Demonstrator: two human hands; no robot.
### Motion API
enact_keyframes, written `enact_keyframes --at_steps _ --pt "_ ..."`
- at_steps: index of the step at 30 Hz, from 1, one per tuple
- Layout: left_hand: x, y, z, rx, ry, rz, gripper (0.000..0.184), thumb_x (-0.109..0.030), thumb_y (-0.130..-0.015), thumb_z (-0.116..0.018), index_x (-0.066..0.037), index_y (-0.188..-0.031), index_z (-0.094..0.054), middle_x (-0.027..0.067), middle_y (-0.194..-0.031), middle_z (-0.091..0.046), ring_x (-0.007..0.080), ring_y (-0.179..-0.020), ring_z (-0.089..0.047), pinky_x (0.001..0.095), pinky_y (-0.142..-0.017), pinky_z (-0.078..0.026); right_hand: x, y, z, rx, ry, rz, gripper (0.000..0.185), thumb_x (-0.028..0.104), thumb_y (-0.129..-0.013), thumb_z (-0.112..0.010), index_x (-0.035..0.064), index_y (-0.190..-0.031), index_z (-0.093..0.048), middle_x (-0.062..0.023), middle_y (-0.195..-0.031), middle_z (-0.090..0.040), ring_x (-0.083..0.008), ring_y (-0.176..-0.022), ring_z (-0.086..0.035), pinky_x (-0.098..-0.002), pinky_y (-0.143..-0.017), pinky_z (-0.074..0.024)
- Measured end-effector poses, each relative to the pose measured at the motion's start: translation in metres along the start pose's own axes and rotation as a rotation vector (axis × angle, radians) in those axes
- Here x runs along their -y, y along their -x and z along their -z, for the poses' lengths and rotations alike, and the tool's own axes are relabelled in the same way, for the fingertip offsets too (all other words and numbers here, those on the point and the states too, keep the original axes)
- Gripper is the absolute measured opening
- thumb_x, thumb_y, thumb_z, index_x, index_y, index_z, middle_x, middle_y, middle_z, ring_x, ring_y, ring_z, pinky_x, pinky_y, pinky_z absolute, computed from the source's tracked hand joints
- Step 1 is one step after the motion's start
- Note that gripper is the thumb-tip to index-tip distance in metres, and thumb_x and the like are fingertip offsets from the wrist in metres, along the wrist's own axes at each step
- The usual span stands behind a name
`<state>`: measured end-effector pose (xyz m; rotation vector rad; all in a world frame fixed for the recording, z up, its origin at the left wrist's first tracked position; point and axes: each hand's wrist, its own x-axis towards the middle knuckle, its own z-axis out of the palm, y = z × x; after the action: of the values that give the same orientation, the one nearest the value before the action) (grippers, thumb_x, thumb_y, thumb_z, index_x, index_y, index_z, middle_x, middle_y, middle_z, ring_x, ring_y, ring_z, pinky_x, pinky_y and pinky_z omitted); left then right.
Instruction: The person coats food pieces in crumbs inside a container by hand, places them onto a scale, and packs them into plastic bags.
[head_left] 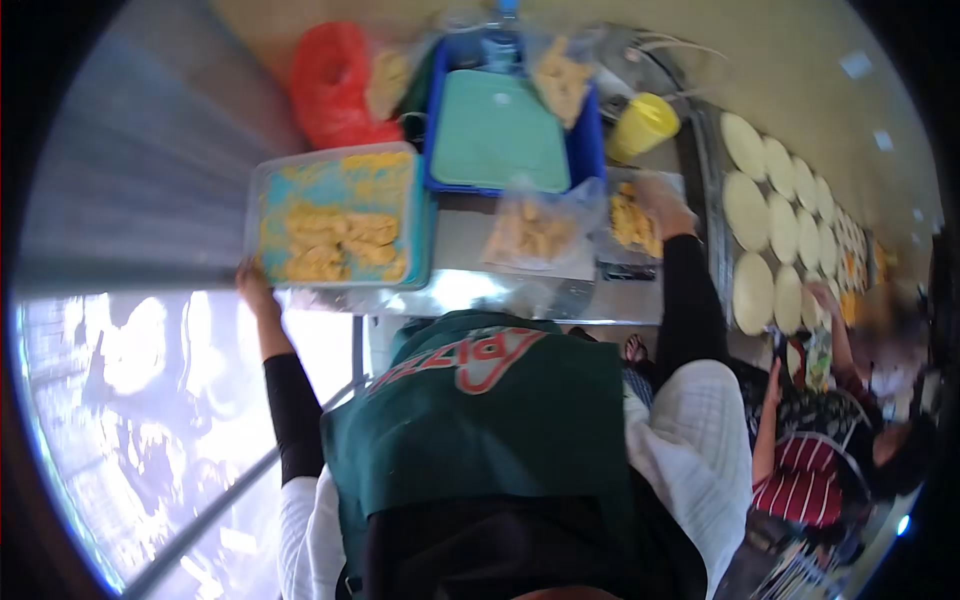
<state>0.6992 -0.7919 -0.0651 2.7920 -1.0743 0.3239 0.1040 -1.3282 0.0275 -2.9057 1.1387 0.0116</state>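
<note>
At the lower left corner of a clear tub (420, 220) with yellow-brown food pieces on a blue-green base, my left hand (257, 287) touches the tub's edge; its fingers are partly hidden. My right hand (664, 205) is over the right side of a small tray (617, 255) holding yellow food pieces. Its fingers are blurred, so what they hold cannot be made out. Between the two containers lies a clear plastic bag (538, 232) with pale brown pieces inside.
A blue crate (588, 160) with a green lid (500, 130), a red bag (335, 85) and a yellow cup (643, 127) stand behind. Round pale dough discs (747, 210) fill a surface at right. A co-worker in a striped apron (805, 480) is at lower right.
</note>
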Motion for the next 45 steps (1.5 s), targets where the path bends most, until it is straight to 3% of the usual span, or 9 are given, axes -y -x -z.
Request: enact_keyframes --at_steps 3,6,10,15,18,20,26,38,45 --pt "-0.018 0.000 0.005 -0.031 0.288 0.227 0.035 -0.007 -0.083 -0.047 -0.003 -0.117 -0.056 0.0095 -0.117 -0.056 0.0216 -0.111 -0.046 0.0322 -0.095 -0.036 0.034 -0.013 0.041 0.125 -0.071 -0.055 0.027 0.015 -0.077 -0.057 0.0053 -0.101 -0.063 -0.0197 -0.092 -0.063 -0.0373 -0.091 -0.060 -0.0417 -0.082 -0.0471" --pt "-0.065 -0.002 0.042 -0.287 1.487 0.774 0.037 -0.012 -0.081 -0.046 0.000 -0.115 -0.055 0.0036 -0.097 -0.059 0.0133 -0.081 -0.053 0.0255 -0.068 -0.042 0.015 -0.011 0.038 -0.055 0.040 -0.003 0.026 0.012 -0.080 -0.056 0.0032 -0.103 -0.063 -0.0161 -0.088 -0.062 -0.0347 -0.083 -0.060 -0.0422 -0.075 -0.0477" --pt "-0.067 -0.001 0.047 -0.260 1.456 0.757 0.039 -0.010 -0.084 -0.042 0.001 -0.119 -0.053 0.0088 -0.106 -0.059 0.0170 -0.094 -0.054 0.0282 -0.083 -0.042 0.116 0.013 0.145 0.019 -0.720 -0.362 0.019 0.010 -0.087 -0.054 0.0024 -0.102 -0.063 -0.0046 -0.078 -0.060 -0.0154 -0.067 -0.059 -0.0295 -0.060 -0.0480" --pt "-0.084 -0.002 0.064 -0.270 1.473 0.729 0.041 -0.009 -0.085 -0.040 0.003 -0.123 -0.050 0.0096 -0.109 -0.057 0.0176 -0.097 -0.053 0.0278 -0.087 -0.040 0.293 -0.023 0.160 0.307 -1.332 0.134 0.018 0.012 -0.088 -0.056 0.0031 -0.102 -0.061 -0.0018 -0.078 -0.057 -0.0082 -0.066 -0.055 -0.0226 -0.058 -0.0451" --pt "-0.077 -0.001 0.054 -0.280 1.438 0.721 0.037 -0.006 -0.084 -0.040 0.001 -0.119 -0.052 0.0070 -0.105 -0.058 0.0145 -0.092 -0.053 0.0265 -0.083 -0.041 0.385 -0.084 0.088 0.313 -0.978 0.634 0.030 0.013 -0.085 -0.059 0.0021 -0.112 -0.057 -0.0046 -0.090 -0.062 -0.0165 -0.082 -0.061 -0.0319 -0.073 -0.0500" --pt "-0.082 -0.001 0.058 -0.282 1.458 0.723 0.037 -0.006 -0.085 -0.041 0.002 -0.119 -0.051 0.0079 -0.106 -0.058 0.0150 -0.094 -0.053 0.0266 -0.084 -0.041 0.451 -0.090 0.084 0.053 -0.591 0.577 0.036 0.017 -0.082 -0.061 0.0023 -0.115 -0.056 -0.0134 -0.096 -0.064 -0.0271 -0.091 -0.063 -0.0379 -0.079 -0.0485" --pt "-0.087 -0.001 0.055 -0.340 1.492 0.684 0.036 -0.005 -0.087 -0.038 0.004 -0.120 -0.049 0.0099 -0.106 -0.057 0.0156 -0.094 -0.053 0.0262 -0.084 -0.042 0.536 -0.090 0.079 0.207 -0.308 0.380 0.038 0.028 -0.073 -0.067 0.0015 -0.101 -0.064 -0.0210 -0.098 -0.063 -0.0352 -0.093 -0.061 -0.0384 -0.081 -0.0476" --pt "-0.097 -0.004 0.062 -0.410 1.426 0.734 0.035 -0.004 -0.087 -0.037 0.004 -0.118 -0.052 0.0091 -0.093 -0.058 0.0117 -0.073 -0.048 0.0242 -0.070 -0.040 0.531 -0.130 0.080 0.462 -0.421 0.438 0.038 0.026 -0.063 -0.065 -0.0054 -0.084 -0.066 -0.0238 -0.081 -0.064 -0.0354 -0.074 -0.063 -0.0392 -0.068 -0.0478" --pt "-0.094 -0.002 0.063 -0.353 1.440 0.725 0.033 -0.005 -0.088 -0.038 0.004 -0.117 -0.051 0.0119 -0.107 -0.058 0.0172 -0.095 -0.055 0.0283 -0.085 -0.043 0.548 -0.104 0.103 0.289 -0.570 0.319 0.056 0.050 -0.084 -0.051 -0.0042 -0.085 -0.066 -0.0239 -0.082 -0.063 -0.0355 -0.078 -0.063 -0.0415 -0.071 -0.0482"
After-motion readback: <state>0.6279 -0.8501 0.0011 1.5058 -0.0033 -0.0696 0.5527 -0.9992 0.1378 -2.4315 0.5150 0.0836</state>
